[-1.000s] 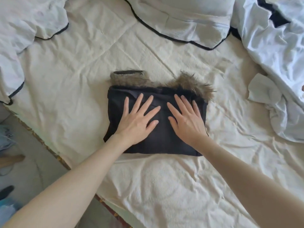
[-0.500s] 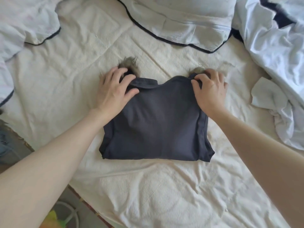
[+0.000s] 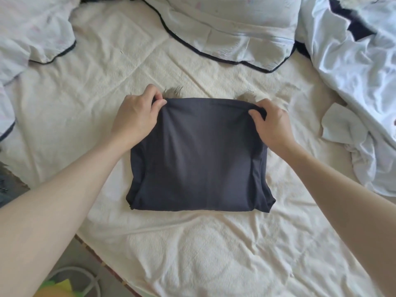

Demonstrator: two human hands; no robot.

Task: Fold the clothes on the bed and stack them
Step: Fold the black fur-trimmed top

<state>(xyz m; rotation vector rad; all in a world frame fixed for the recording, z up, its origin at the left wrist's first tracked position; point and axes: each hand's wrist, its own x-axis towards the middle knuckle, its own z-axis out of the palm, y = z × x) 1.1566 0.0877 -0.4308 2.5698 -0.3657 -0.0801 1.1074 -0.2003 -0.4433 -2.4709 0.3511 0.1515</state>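
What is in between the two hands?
In the head view, the far edge of the folded dark garment stretches between the left hand and the right hand; each pinches a corner. Fur trim peeks out behind.

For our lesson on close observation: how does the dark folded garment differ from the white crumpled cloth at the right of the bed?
The dark garment is navy and folded into a neat block; the white cloth is pale and lies crumpled. The left hand and right hand pinch the garment's far corners; nothing touches the cloth. Fur trim peeks from behind the garment; the cloth shows none. Both rest on the cream bedspread.
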